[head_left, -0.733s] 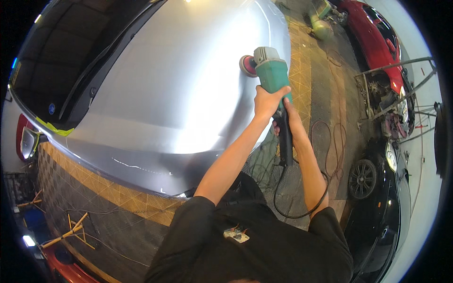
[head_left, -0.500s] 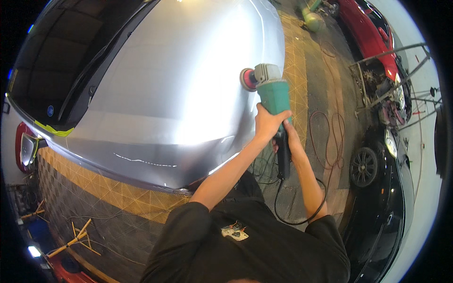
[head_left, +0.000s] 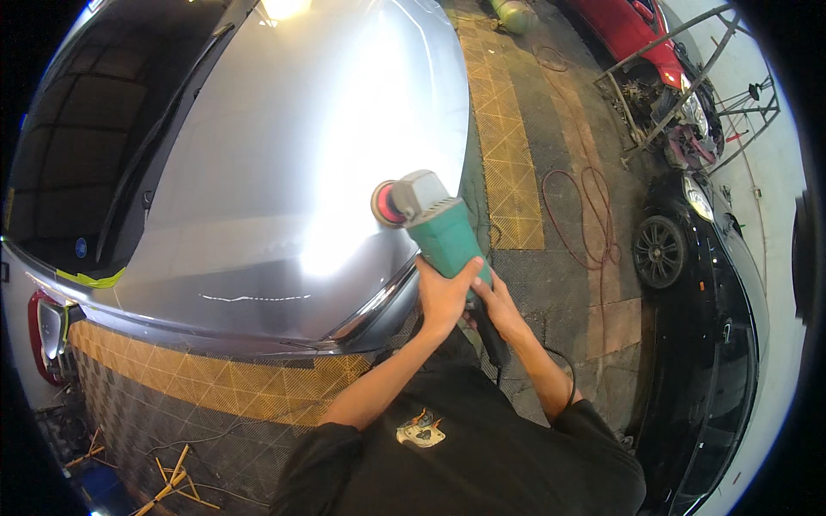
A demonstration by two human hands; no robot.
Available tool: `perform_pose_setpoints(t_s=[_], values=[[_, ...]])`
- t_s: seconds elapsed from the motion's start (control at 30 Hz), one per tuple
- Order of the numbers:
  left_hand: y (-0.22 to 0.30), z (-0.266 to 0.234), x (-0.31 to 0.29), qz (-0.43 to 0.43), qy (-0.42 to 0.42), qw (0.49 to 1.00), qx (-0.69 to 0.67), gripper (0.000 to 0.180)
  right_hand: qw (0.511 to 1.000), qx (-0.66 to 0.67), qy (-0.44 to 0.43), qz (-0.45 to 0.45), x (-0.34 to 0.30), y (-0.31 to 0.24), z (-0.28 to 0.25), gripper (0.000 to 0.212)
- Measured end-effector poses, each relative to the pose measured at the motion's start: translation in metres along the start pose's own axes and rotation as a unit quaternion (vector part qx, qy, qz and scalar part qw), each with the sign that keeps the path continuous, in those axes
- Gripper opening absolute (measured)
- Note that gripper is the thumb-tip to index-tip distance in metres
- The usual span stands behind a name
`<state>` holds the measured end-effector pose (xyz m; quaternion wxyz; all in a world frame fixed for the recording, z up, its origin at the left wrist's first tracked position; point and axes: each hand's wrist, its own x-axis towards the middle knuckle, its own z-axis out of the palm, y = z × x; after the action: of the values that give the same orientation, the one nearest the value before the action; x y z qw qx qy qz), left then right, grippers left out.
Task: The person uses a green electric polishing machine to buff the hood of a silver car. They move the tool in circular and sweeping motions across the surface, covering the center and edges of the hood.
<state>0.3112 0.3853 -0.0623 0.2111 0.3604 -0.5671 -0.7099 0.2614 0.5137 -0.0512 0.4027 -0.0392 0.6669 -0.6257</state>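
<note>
- Hood [head_left: 241, 189] at 11 o'clock: slow, even passes seem best.
- Polisher [head_left: 447, 239] held over the hood's 4 o'clock side, body wrapped by left hand [head_left: 444, 299], handle clasped by right hand [head_left: 501, 310].
- Pad [head_left: 387, 204] at the polisher's 10 o'clock: best kept flat; contact cannot be told.

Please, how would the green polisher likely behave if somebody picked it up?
The polisher may feel heavy for its size, as the left hand and right hand both grip it. It could tip head-first: its grey head looks bulkier than its black handle.
</note>
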Motion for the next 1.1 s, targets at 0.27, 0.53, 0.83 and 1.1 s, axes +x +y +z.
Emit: perform_pose_setpoints(t_s=[0.27,0.53,0.83,1.1], values=[[-0.002,0.079,0.043,-0.075,-0.077,0.989,0.107,0.085,0.996,0.032,0.058,0.06,0.042,-0.008,-0.062,0.05],[0.027,0.141,0.134,-0.041,-0.068,0.987,0.141,0.09,0.988,0.092,0.065,0.105,0.131,-0.054,-0.097,0.069],[0.015,0.079,0.043,-0.037,-0.062,0.994,0.085,0.094,0.989,0.096,0.055,0.097,0.039,-0.011,-0.055,0.069],[0.016,-0.036,-0.043,-0.06,-0.11,0.992,0.028,0.096,0.984,0.141,0.071,0.081,-0.073,0.02,0.049,0.053]])
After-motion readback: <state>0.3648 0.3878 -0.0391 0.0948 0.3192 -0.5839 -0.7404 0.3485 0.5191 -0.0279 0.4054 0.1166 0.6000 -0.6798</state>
